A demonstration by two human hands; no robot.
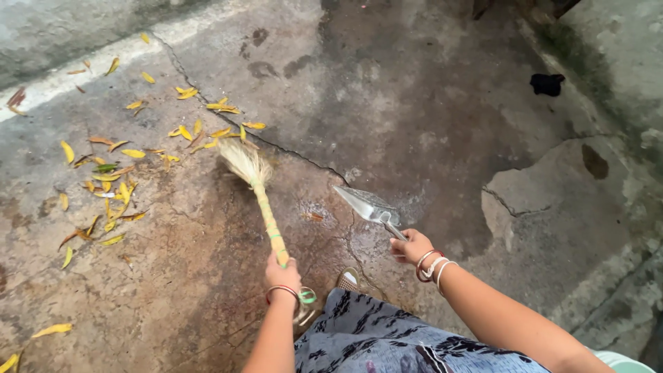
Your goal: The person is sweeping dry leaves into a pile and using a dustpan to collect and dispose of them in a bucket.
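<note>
Hands are both gripping tools: left hand [283, 273] is wrapping the green-banded handle of one straw-coloured grass broom [257, 188], its soft brush tip brushing the cracked concrete floor [428, 103] beside scattered yellow fallen leaves [114, 181] — dozens, too many to count. Right hand [412, 245] is clenching one shiny metal dustpan scoop [368, 205] by its handle — likely stiff and light. Broom probably handles light and flexible; best held low on the handle.
</note>
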